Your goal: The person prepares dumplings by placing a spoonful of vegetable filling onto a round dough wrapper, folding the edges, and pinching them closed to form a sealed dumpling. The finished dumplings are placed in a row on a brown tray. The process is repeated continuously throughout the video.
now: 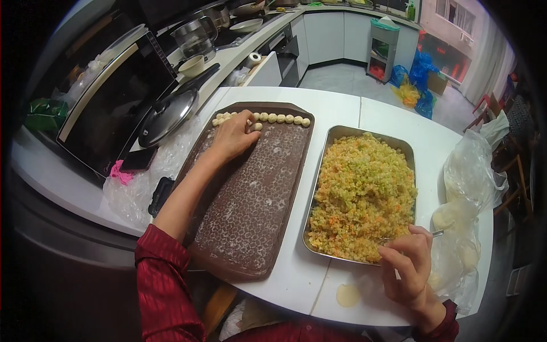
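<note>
My left hand point(235, 137) is over the far end of a brown tray point(239, 213) with a patterned, flour-dusted surface. Its thumb and fingers are around a small round dumpling point(257, 127), just in front of a row of similar dumplings point(285, 118) along the far rim. My right hand point(406, 265) is at the near right corner of a metal tray point(308, 226) heaped with chopped vegetable filling point(363, 192). Its fingers are spread and curled beside a spoon handle point(438, 233), which runs behind them. On the white table, left of this hand, lies a round dough wrapper point(348, 295).
Plastic bags point(459, 231) with pale dough inside lie along the table's right edge. To the left are a black phone point(139, 159), a glass pan lid point(169, 117) and a microwave point(119, 102). Farther off stand a counter and a waste bin point(382, 49).
</note>
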### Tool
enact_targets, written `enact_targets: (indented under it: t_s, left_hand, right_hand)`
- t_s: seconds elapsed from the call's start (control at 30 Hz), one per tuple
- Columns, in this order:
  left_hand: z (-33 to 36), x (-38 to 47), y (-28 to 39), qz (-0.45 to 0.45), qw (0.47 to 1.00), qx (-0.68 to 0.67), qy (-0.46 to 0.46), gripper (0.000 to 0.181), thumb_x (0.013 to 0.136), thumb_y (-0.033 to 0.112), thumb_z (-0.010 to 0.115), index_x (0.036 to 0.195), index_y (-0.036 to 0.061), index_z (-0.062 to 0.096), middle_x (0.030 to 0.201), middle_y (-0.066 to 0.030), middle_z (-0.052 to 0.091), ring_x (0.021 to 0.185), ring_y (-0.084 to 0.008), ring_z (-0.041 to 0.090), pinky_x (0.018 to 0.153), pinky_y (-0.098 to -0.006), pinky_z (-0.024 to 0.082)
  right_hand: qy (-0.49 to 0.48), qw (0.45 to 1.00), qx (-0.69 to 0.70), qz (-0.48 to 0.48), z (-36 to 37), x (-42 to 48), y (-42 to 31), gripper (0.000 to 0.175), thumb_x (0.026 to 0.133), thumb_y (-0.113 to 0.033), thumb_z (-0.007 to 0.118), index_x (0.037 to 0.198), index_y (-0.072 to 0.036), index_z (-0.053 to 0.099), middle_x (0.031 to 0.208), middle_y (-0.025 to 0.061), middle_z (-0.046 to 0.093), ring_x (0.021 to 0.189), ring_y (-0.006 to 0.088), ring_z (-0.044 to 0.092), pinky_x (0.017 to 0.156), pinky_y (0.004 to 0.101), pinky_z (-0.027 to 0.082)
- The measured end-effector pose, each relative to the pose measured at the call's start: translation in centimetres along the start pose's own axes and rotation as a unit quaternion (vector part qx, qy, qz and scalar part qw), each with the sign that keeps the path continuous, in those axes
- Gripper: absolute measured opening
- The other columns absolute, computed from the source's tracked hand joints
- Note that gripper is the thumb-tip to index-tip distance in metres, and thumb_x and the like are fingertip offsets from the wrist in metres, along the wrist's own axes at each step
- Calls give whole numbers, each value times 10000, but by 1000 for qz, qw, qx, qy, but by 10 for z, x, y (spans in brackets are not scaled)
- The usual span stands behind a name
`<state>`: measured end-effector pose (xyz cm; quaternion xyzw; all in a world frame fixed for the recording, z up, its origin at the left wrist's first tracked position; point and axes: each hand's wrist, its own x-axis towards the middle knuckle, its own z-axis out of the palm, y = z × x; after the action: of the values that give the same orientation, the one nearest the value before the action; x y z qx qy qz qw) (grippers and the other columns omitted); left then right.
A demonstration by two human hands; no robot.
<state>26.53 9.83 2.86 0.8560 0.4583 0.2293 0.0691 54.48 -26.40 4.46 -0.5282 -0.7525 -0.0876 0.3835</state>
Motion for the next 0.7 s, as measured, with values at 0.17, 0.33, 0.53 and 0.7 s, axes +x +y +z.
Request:
enact_targets:
  t_s: [0.17, 0.33, 0.53, 0.7]
  left_hand:
    - [11, 3, -8, -24, 1000, -3, -19, 277, 871, 276, 669, 1050, 68, 631, 870, -181, 709, 845, -377, 688, 721, -488, 506]
    - [21, 13, -15, -5, 1000, 9, 27, 262, 888, 280, 668, 1049, 76, 635, 838, -184, 706, 813, -374, 691, 701, -491, 507]
    - [9, 10, -18, -28, 999, -12, 40, 249, 908, 286, 662, 1055, 85, 651, 814, -157, 703, 760, -329, 693, 690, -459, 509]
    - [1, 7, -46, 19, 997, -10, 68, 217, 894, 247, 657, 1062, 112, 682, 905, -136, 702, 832, -325, 685, 744, -436, 524]
  right_hand:
    - [-4, 1000, -1, 2, 1, 0, -1, 393, 712, 31, 747, 1074, -107, 682, 932, 28, 615, 815, 215, 584, 936, 480, 435]
    - [-18, 1000, -2, 1, 1, -2, 1, 415, 705, 31, 743, 1090, -111, 679, 935, 26, 607, 801, 210, 585, 952, 483, 426]
    - [-28, 1000, 0, 0, -1, -4, 2, 427, 698, 24, 738, 1098, -111, 676, 945, 28, 599, 797, 213, 589, 958, 486, 421]
    - [-37, 999, 4, 0, -1, -3, 1, 417, 702, 29, 727, 1091, -113, 675, 939, 28, 600, 792, 213, 590, 959, 487, 420]
